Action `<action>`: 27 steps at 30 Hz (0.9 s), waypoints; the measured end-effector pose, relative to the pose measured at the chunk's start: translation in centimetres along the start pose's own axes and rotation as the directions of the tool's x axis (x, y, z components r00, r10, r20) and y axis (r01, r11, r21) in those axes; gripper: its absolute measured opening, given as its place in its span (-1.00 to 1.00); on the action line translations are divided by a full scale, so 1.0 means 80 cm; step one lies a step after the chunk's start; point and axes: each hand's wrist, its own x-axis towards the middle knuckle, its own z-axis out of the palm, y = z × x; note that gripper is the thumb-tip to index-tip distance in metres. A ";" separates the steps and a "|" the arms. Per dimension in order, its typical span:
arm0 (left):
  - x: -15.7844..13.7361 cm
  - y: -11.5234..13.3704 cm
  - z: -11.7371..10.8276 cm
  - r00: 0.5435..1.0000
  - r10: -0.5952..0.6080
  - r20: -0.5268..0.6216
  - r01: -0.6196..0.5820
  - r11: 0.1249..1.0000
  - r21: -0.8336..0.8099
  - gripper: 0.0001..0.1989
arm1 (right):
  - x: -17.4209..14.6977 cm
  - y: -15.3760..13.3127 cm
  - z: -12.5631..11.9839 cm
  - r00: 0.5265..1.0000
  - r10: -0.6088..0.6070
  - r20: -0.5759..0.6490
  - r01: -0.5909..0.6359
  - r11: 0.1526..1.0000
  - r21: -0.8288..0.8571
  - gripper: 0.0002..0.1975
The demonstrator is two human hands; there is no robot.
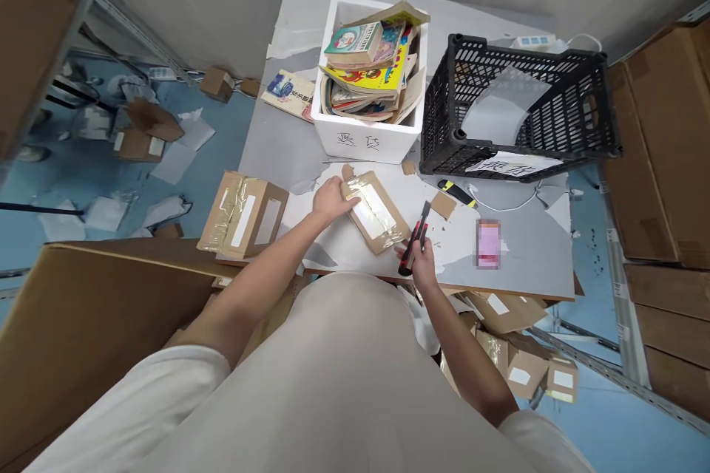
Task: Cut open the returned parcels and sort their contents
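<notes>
A small flat cardboard parcel [373, 213], wrapped in clear tape and bearing a white label, lies tilted on the table in front of me. My left hand [331, 199] grips its upper left corner, thumb over the top. In my right hand [423, 264] is a red and black utility knife [413, 245] with its blade pointing up and away from me. The knife is close beside the parcel's lower right corner; whether they touch I cannot tell. Left of my left forearm stands a taped cardboard box [244, 213] with white labels.
Behind the parcel, a white foam box [369, 139] holds stacked books. Right of it stands a black plastic crate [521, 140] with white sheets. A black and yellow cutter [456, 193], a cardboard scrap [444, 205] and a blurred pink item [488, 244] lie on the grey table [532, 266].
</notes>
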 end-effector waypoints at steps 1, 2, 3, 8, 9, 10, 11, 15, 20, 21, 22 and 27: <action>-0.019 -0.005 0.000 0.996 -0.085 0.015 0.085 0.996 0.031 -0.33 | 0.013 -0.008 -0.002 0.999 -0.035 -0.018 0.035 0.999 -0.022 -0.46; -0.038 -0.009 0.001 0.989 -0.144 0.035 0.142 0.988 0.055 -0.27 | 0.025 -0.017 -0.003 0.997 -0.068 -0.024 0.067 0.996 -0.052 -0.46; -0.054 -0.012 0.002 0.984 -0.171 0.042 0.168 0.983 0.070 -0.20 | 0.037 -0.025 -0.004 0.995 -0.095 -0.018 0.093 0.992 -0.088 -0.47; -0.078 -0.009 0.011 0.975 0.194 -0.108 -0.175 0.970 0.167 -0.18 | 0.062 -0.056 -0.012 0.982 -0.149 0.117 0.178 0.936 -0.303 -0.47; -0.072 -0.007 0.013 0.945 0.321 -0.069 -0.303 0.934 0.191 -0.20 | 0.057 -0.058 -0.018 0.980 -0.149 0.131 0.187 0.914 -0.361 -0.47; -0.065 -0.005 0.014 0.908 0.419 -0.013 -0.408 0.890 0.204 -0.20 | 0.051 -0.058 -0.025 0.981 -0.143 0.133 0.187 0.887 -0.422 -0.46; -0.057 -0.002 0.015 0.876 0.480 0.039 -0.477 0.853 0.209 -0.18 | 0.043 -0.057 -0.033 0.983 -0.130 0.129 0.177 0.859 -0.480 -0.44; -0.040 0.002 0.019 0.861 0.502 0.078 -0.506 0.831 0.231 0.12 | 0.010 -0.047 -0.057 0.986 -0.050 0.156 0.131 0.816 -0.564 -0.30; -0.042 0.004 0.024 0.870 0.492 0.039 -0.487 0.841 0.236 0.21 | -0.008 -0.046 -0.052 0.981 -0.007 0.196 0.125 0.789 -0.602 -0.28; -0.042 0.004 0.024 0.870 0.493 0.032 -0.486 0.843 0.232 0.21 | -0.009 -0.048 -0.048 0.983 -0.004 0.186 0.123 0.767 -0.630 -0.30; -0.042 0.004 0.025 0.870 0.493 0.024 -0.485 0.844 0.228 0.20 | -0.010 -0.051 -0.045 0.984 0.000 0.178 0.118 0.746 -0.655 -0.32; -0.037 0.003 0.027 0.873 0.487 -0.014 -0.475 0.858 0.194 0.17 | -0.002 -0.068 -0.042 0.964 0.101 0.247 0.087 0.756 -0.649 -0.32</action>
